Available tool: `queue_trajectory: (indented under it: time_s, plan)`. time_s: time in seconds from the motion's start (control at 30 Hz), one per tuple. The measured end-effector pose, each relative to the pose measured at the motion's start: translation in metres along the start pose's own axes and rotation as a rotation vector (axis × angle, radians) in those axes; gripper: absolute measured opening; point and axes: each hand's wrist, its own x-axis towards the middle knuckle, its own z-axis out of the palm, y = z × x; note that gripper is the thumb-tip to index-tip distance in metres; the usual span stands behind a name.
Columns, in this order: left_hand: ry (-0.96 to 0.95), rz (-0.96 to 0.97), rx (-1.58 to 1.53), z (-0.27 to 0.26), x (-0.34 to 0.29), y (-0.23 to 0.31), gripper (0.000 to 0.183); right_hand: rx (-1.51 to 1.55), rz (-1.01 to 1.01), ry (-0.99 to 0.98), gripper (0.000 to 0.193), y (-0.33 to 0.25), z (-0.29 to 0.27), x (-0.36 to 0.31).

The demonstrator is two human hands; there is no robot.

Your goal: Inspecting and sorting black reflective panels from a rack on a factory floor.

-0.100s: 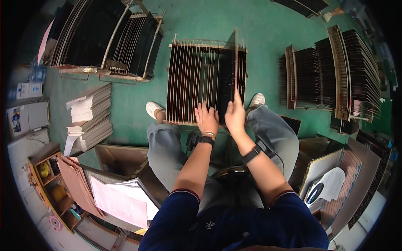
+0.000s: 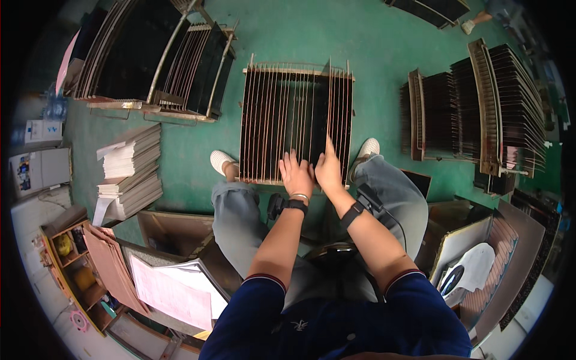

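Note:
A slotted rack [image 2: 247, 71] stands on the floor between my feet, with several thin dark panels upright in it, their coppery edges facing up. My right hand [image 2: 327, 170] is closed on the near edge of one dark panel [image 2: 328, 102]. This panel stands among the others toward the rack's right side, its far corner slightly above them. My left hand [image 2: 296, 177] rests at the near ends of the panels just left of it, fingers stretched out and a little apart. It grips nothing that I can see.
More panel racks stand at the far left [image 2: 150, 66] and right [image 2: 492, 108]. A tall white stack of sheets [image 2: 129, 171] sits on the floor to the left. Nearer are pink and white papers [image 2: 174, 288] and a wooden shelf box [image 2: 78, 270]; boards [image 2: 504, 252] lean at the right.
The panel in my right hand has moved left and sunk lower into the rack. My right hand has come closer to my left hand, which has barely moved.

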Motion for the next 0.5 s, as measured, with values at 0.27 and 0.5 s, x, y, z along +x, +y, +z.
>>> queue_trajectory:
  time_s: [0.27,0.5]
  plan:
    - [0.035,0.001,-0.114,-0.027,0.005,0.006,0.011,0.14,0.018,-0.161,0.055,0.025,-0.04,-0.057]
    - [0.145,0.191,-0.78,-0.25,-0.053,0.026,0.004,0.242,0.024,-0.297,0.048,0.041,-0.108,-0.083]
